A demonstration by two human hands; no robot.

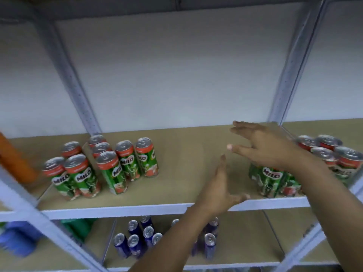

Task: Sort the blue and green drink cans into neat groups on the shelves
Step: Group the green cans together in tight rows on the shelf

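Both hands (241,165) reach forward, fingers extended.

You've got an orange cylinder-shaped thing (14,160) leaning at the far left of the upper tier, too blurry to identify. One tier down on the left there's a blurry blue object (18,240) with a green soft-looking packet (78,227) beside it. Plain pale grey-white wall (176,75) behind everything.

Upper shelf (176,154): wide bare stretch mid-board between left green cans (110,165) and right green cans (275,179); both hands hang over it. Tall headroom above. Uprights (78,91) flank the bay. Lower shelf: blue cans (137,240) crowd the centre, bare board to their right.
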